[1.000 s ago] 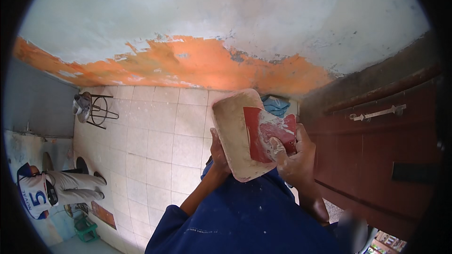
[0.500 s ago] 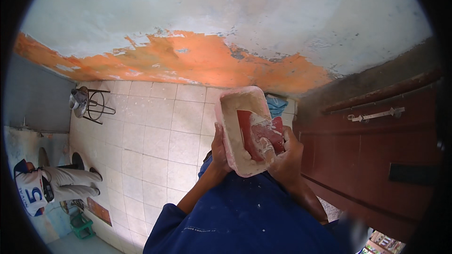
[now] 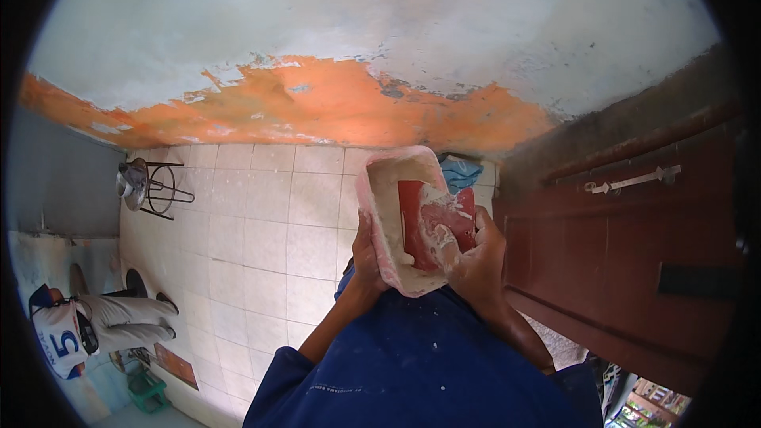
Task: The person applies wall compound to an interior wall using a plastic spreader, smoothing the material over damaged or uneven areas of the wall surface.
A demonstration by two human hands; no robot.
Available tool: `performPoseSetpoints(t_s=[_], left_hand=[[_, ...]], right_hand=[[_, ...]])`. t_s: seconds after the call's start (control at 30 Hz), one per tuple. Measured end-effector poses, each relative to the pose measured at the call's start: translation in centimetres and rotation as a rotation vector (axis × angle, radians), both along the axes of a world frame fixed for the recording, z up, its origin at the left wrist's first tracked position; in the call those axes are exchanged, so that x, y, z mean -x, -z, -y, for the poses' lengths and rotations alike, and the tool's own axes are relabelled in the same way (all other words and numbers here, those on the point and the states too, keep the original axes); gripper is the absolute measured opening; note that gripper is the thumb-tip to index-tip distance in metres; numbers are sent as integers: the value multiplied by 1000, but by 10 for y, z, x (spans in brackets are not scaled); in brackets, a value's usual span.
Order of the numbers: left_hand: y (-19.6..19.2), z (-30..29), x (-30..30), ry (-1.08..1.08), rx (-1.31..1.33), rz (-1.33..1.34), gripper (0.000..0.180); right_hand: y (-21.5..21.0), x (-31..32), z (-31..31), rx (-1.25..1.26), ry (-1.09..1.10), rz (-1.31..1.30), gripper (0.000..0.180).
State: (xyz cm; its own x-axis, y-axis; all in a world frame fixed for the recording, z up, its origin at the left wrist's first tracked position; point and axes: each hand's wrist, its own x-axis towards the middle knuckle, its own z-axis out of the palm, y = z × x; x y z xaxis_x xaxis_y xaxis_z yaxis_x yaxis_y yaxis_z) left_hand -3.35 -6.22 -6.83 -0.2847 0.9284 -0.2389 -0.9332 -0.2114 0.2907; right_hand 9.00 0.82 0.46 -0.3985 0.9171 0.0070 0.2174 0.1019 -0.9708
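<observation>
My left hand (image 3: 368,256) grips the left side of a pink, plaster-smeared rectangular tub (image 3: 376,230), held in front of my body. Pale grey paste (image 3: 387,184) coats the tub's inside walls and floor. With my right hand (image 3: 478,257) I hold a flat red plastic scraper (image 3: 450,216), its surface streaked with white paste. The scraper reaches into the tub over its right side. My right fingers are closed round it, the paste-covered ones lying across its face.
Ahead rises a wall (image 3: 317,103) with grey-white filler over peeling orange paint. A round stool (image 3: 151,189) stands at far left, a person (image 3: 103,321) below it, and a green plastic stool (image 3: 147,388). A blue bag (image 3: 462,173) lies beyond the tub; a brown door (image 3: 602,269) is on the right.
The tub has shifted slightly left in view. The scraper lies a little flatter and squarer in it, still in my right hand.
</observation>
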Motion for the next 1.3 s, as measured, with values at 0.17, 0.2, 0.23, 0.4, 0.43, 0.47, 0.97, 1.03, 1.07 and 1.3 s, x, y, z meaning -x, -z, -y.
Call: performPoseSetpoints(t_s=[0.17, 0.2, 0.23, 0.4, 0.43, 0.47, 0.97, 1.03, 1.07, 1.3], left_hand=[[7, 6, 1, 22, 54, -45, 64], [6, 6, 0, 27, 80, -64, 64], [5, 7, -2, 33, 104, -84, 64], [1, 7, -6, 5, 98, -135, 63], [1, 8, -6, -4, 87, -147, 63], [3, 9, -6, -19, 78, -181, 63], [11, 12, -10, -70, 82, -369, 59], [7, 12, -9, -53, 104, -390, 59], [8, 13, -9, -52, 134, -410, 59], [1, 16, -7, -15, 237, -447, 58]], right_hand=[[7, -1, -5, -11, 43, -39, 27], [9, 0, -5, 4, 47, -59, 27], [9, 1, -4, 17, 50, -80, 27], [7, 7, 5, -28, 35, 12, 28], [8, 8, 6, -37, 31, 19, 29], [6, 8, 9, -71, 6, 67, 29], [9, 6, 20, 10, -15, -71, 40], [18, 4, 18, 61, -3, -70, 38], [17, 1, 17, 87, -4, -72, 35], [18, -10, 2, 214, 40, -215, 27]])
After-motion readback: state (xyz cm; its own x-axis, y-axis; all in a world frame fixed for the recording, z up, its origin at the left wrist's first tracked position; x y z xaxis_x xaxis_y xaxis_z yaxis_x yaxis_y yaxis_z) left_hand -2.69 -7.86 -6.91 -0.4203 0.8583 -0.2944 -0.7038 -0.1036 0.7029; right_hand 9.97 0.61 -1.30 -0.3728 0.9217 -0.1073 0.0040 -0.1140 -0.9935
